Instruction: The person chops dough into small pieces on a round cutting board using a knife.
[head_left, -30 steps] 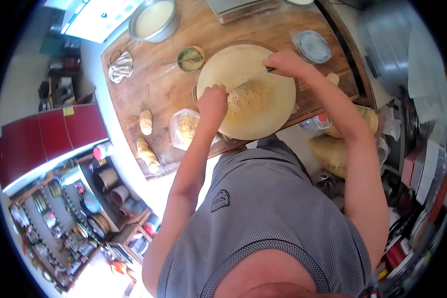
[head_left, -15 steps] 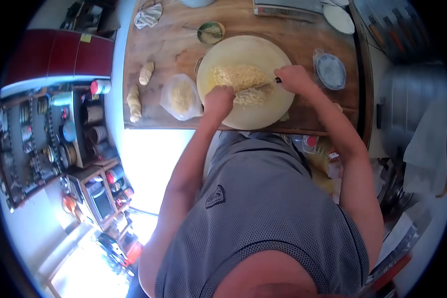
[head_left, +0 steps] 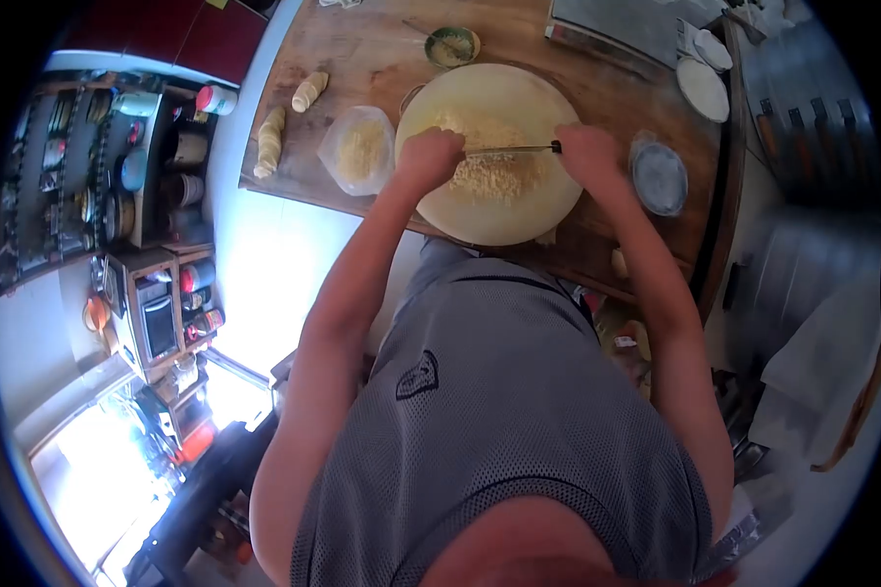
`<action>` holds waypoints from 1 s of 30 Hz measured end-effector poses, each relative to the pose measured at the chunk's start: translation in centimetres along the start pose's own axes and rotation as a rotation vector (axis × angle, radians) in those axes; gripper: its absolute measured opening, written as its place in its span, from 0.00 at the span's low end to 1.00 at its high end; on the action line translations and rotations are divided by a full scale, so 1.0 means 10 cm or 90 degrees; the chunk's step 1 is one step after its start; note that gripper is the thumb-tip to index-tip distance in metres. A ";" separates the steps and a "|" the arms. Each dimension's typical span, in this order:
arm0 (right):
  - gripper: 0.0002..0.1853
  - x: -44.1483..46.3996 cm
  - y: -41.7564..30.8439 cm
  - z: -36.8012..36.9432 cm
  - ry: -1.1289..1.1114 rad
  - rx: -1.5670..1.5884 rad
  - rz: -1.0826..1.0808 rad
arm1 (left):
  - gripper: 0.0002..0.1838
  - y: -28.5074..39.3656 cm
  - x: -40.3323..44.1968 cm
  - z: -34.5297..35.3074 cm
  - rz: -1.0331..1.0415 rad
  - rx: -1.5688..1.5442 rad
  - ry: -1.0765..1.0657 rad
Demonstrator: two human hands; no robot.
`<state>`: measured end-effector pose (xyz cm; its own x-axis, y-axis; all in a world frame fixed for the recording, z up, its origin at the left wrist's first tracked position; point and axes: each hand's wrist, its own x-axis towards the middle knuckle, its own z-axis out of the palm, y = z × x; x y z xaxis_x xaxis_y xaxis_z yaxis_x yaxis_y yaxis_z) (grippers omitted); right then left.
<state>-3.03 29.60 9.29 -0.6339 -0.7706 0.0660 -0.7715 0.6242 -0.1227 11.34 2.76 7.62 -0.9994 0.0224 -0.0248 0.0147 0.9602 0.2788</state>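
Note:
A knife [head_left: 514, 150] lies level across the round chopping board [head_left: 489, 227]. My right hand [head_left: 589, 155] is closed round its dark handle at the board's right side. At the blade's other end my left hand [head_left: 433, 159] is closed on the knife's tip, and its fingertips are partly hidden. Finely chopped pale yellow food [head_left: 494, 181] is spread on the board, both above and below the blade. Left of the board sits an open plastic bag [head_left: 359, 152] of similar pale bits.
A green bowl [head_left: 450, 47] with a utensil stands beyond the board. Two twisted pale rolls [head_left: 269, 144] [head_left: 309, 92] lie on the wooden table [head_left: 362, 49] at left. To the right are a wrapped round container [head_left: 660, 179] and white plates [head_left: 702, 90].
The view has turned and shifted. The knife has gone from slanted to level across the board, both hands still on it, and the chopped food is spread differently.

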 end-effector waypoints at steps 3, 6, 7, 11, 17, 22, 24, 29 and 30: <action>0.04 0.11 0.10 0.19 -0.070 -0.011 0.025 | 0.10 -0.05 0.07 0.08 -0.031 0.002 -0.040; 0.04 0.14 0.04 -0.10 -0.063 -0.008 0.032 | 0.10 0.03 0.06 -0.13 0.002 0.007 0.026; 0.04 0.16 0.05 -0.12 -0.033 -0.001 0.029 | 0.10 0.02 0.10 -0.13 -0.002 0.009 0.029; 0.05 0.21 0.18 0.33 -0.060 -0.017 0.028 | 0.10 -0.07 0.21 0.01 -0.039 0.002 -0.036; 0.05 0.23 0.14 0.02 -0.014 -0.011 0.021 | 0.11 -0.10 0.29 -0.07 -0.029 0.003 -0.017; 0.06 0.27 0.15 0.01 -0.063 -0.009 0.015 | 0.10 -0.14 0.27 0.02 -0.054 -0.002 -0.054; 0.06 0.39 0.16 -0.05 -0.025 0.001 0.010 | 0.10 -0.12 0.31 -0.10 -0.010 -0.017 0.025; 0.07 0.41 0.16 0.05 -0.098 -0.023 0.048 | 0.08 -0.24 0.48 0.00 -0.031 0.002 -0.028; 0.07 0.40 0.16 0.01 -0.105 -0.024 0.039 | 0.08 -0.21 0.44 0.00 -0.021 0.003 -0.020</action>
<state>-6.78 27.50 9.25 -0.6646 -0.7400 -0.1035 -0.7355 0.6723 -0.0838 6.96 0.82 6.96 -0.9979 0.0001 -0.0642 -0.0175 0.9617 0.2734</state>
